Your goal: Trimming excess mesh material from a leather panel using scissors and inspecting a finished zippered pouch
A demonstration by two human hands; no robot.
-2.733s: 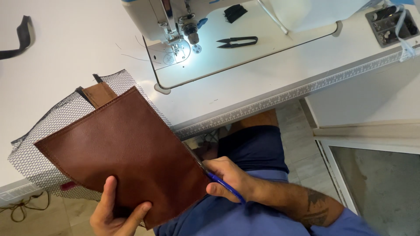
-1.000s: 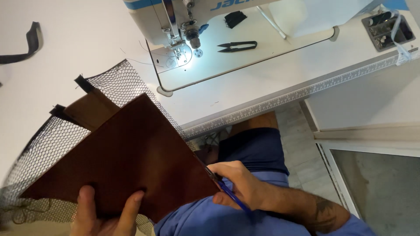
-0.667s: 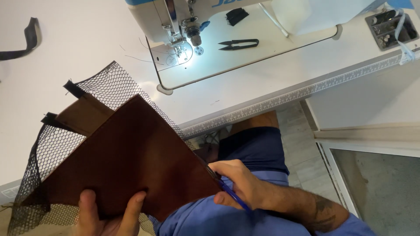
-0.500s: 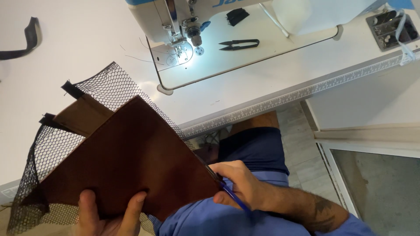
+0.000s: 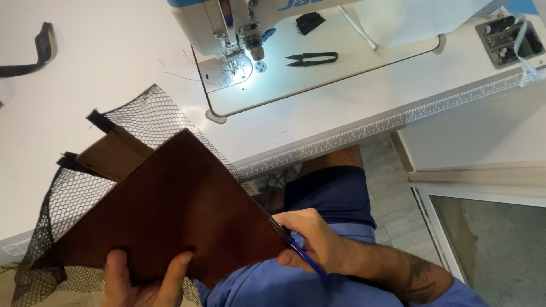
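Observation:
My left hand [image 5: 139, 281] grips the near edge of a dark brown leather panel [image 5: 165, 210], thumb and a finger on top. Black mesh netting [image 5: 145, 116] and a lighter brown piece [image 5: 114, 156] stick out from under it on the far left side. My right hand [image 5: 313, 241] is closed on a blue-handled tool [image 5: 304, 258] whose dark tip meets the panel's right corner. I hold all this over my lap, in front of the white sewing table [image 5: 102, 68].
A white sewing machine [image 5: 227, 23] stands at the back with its lamp lit on the needle plate. Black thread snips [image 5: 311, 57] lie beside it. A black strap [image 5: 34, 54] lies far left, and a small tray of parts [image 5: 509, 40] sits far right.
The panel has turned from lying flat and wide to standing with one corner up, my left hand has shifted along its near edge. The right hand has stayed at the right corner.

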